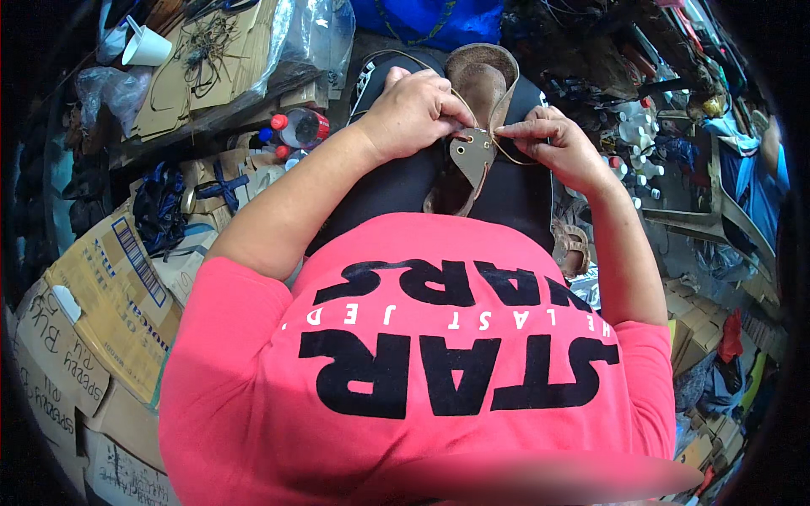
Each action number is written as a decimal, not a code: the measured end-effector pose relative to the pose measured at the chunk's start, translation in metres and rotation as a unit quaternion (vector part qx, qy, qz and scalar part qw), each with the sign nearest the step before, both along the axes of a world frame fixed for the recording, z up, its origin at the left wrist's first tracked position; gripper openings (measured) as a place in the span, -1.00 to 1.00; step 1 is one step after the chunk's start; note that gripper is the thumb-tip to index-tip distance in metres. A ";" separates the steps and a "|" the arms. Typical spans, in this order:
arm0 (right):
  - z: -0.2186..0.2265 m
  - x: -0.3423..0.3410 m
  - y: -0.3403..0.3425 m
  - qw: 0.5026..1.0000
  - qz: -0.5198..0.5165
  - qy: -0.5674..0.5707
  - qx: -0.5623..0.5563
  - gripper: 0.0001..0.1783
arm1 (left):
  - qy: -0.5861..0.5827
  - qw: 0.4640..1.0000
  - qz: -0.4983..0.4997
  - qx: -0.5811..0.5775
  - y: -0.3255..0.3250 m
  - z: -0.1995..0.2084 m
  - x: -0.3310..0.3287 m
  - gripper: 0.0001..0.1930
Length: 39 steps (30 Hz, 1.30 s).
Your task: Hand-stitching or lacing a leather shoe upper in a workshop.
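Note:
A brown leather shoe (489,84) lies on my dark-trousered lap, its heel end away from me and its toe toward my shirt. An olive-grey flap (471,153) with several metal eyelets covers its middle. Thin tan lace (510,155) runs through the eyelets at the flap's far edge. On the left side of the flap, my left hand (418,111) is closed, pinching the lace close to the eyelets. From the right, my right hand (561,145) pinches the lace between thumb and forefinger at the flap's corner. Curled fingers hide parts of the lace.
Plastic bottles (302,128) with red and blue caps stand left of my lap; more small bottles (637,135) are at the right. Flattened cardboard (110,295) lies at the left. A white cup (147,45) and a blue bag (447,21) are farther away. Another brown shoe piece (571,250) lies beside my right thigh.

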State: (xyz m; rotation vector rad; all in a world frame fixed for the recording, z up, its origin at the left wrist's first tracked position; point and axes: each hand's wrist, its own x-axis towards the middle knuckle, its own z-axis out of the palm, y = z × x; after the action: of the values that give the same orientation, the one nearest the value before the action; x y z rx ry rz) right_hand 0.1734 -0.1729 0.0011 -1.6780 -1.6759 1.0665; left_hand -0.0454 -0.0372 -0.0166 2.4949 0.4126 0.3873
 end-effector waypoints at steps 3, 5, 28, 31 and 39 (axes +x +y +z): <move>0.000 0.000 0.002 1.000 -0.003 0.021 -0.020 -0.58 | -0.014 1.000 -0.018 0.012 0.005 -0.001 0.006 -0.85; 0.001 0.000 0.002 1.000 -0.001 0.018 -0.021 -0.58 | -0.014 1.000 -0.026 0.008 0.008 -0.001 0.009 -0.84; 0.013 -0.016 -0.009 0.990 -0.015 -0.119 0.070 -0.62 | -0.017 1.000 0.007 0.015 -0.003 0.009 -0.004 -0.86; 0.015 -0.021 -0.012 0.989 -0.028 -0.133 0.054 -0.60 | -0.044 0.999 0.001 0.011 -0.005 0.009 -0.011 -0.82; 0.002 -0.030 -0.014 0.993 -0.115 0.017 0.002 -0.61 | 0.044 0.995 0.079 -0.036 -0.013 0.005 -0.008 -0.79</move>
State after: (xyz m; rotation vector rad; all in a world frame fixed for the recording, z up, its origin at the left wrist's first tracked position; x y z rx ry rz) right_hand 0.1437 -0.1868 0.0027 -1.7890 -1.4215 0.9735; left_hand -0.0534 -0.0503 -0.0117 2.4228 0.6502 0.3191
